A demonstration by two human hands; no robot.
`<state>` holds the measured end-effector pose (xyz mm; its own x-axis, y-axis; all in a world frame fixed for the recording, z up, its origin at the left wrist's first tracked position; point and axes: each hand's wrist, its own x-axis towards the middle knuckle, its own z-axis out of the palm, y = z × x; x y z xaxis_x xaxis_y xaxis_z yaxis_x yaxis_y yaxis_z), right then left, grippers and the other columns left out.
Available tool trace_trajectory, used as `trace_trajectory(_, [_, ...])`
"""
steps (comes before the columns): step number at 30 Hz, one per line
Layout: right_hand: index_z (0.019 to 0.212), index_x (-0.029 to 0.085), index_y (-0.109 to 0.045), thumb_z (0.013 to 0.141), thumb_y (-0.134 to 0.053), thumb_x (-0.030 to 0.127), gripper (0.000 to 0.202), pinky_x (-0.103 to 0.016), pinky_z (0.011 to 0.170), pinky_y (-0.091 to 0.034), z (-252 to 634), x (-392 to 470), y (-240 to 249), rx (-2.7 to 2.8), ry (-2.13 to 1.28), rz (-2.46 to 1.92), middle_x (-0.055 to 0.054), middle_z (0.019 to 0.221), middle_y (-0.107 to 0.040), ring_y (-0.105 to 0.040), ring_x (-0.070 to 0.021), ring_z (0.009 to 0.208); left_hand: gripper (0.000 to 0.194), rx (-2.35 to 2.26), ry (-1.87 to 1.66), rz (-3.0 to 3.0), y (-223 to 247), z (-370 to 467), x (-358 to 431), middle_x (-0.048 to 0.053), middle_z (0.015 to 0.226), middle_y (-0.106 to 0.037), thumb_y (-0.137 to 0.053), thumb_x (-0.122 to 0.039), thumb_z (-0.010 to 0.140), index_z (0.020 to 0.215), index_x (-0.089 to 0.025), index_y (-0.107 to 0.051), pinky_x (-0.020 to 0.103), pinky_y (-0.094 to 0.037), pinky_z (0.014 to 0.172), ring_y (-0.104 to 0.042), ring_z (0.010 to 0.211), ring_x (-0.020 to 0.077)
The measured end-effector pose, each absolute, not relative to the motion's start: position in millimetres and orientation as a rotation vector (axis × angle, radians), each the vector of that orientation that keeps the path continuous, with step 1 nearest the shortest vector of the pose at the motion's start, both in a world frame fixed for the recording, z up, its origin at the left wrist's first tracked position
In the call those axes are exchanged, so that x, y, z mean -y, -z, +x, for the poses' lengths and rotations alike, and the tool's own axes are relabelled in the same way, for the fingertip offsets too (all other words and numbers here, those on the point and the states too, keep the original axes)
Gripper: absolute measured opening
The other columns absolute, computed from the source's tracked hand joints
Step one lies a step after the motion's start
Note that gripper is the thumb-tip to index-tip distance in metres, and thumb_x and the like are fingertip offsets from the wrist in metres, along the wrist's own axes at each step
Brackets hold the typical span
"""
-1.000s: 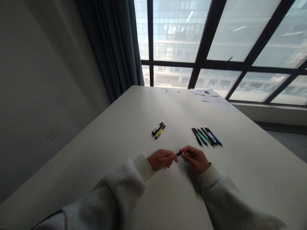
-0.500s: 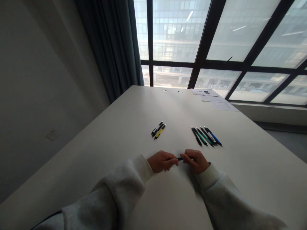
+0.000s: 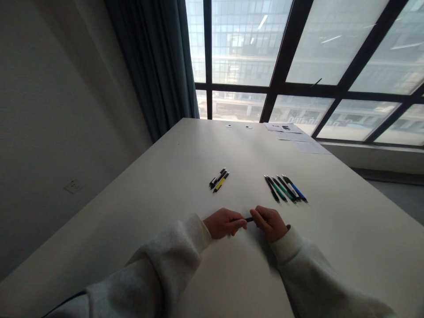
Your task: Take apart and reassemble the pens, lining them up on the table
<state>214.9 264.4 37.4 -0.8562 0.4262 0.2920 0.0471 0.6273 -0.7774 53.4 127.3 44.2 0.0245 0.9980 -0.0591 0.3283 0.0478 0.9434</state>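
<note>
Between my two hands a dark pen (image 3: pixel 249 219) spans a short gap, low over the white table near its front. My left hand (image 3: pixel 225 223) is closed round one end of it. The other end is pinched by the fingers of my right hand (image 3: pixel 270 222). Beyond my left hand lie a few pens (image 3: pixel 217 179), black and white ones beside one with a yellow barrel. Farther right, past my right hand, several pens (image 3: pixel 285 189) lie slanted side by side, black, green, white and blue among them.
Papers (image 3: pixel 286 132) lie at the far right edge of the white table (image 3: pixel 132 212), and two small round pieces (image 3: pixel 228 126) sit near its far edge. A dark curtain (image 3: pixel 159 66) and a large window stand behind; a wall is at the left.
The fingers of my right hand have shifted slightly on the pen, leaving a little more of it showing. My left hand has hardly moved.
</note>
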Motion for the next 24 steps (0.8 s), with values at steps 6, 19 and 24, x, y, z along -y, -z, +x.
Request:
trace_trajectory(6, [0.059,0.018,-0.052,0.096,-0.035,0.046,0.05,-0.025,0.049,-0.034,216.9,-263.2,-37.0,2.365,-1.151,-0.381,0.001,0.05,-0.048,-0.044,-0.011,0.046,0.044,-1.461,-0.98,1.415,-43.3,53.4,-127.8,-0.003,0.057,-0.054,-0.046,-0.051,0.091,0.089,-0.013,-0.069,0.019,-0.038,0.054,-0.046,0.05,0.0076])
trace_trajectory(19, [0.063,0.018,-0.052,0.095,-0.04,0.045,0.043,-0.024,0.048,-0.032,216.9,-263.2,-35.1,2.357,-1.186,-0.407,0.002,0.05,-0.047,-0.042,-0.0106,0.046,0.042,-1.425,-1.011,1.398,-44.3,53.4,-128.1,-0.003,0.056,-0.053,-0.046,-0.048,0.092,0.088,-0.013,-0.068,0.019,-0.038,0.054,-0.045,0.05,0.0076])
trace_trajectory(24, [0.064,0.019,-0.044,0.093,-0.045,0.042,0.036,-0.024,0.049,-0.029,215.6,-264.8,-37.0,2.416,-1.141,-0.365,0.005,0.053,-0.039,-0.036,-0.0101,0.049,0.041,-1.429,-1.007,1.418,-42.3,52.9,-128.7,-0.003,0.057,-0.054,-0.046,-0.047,0.092,0.087,-0.013,-0.068,0.019,-0.038,0.055,-0.046,0.051,0.0074])
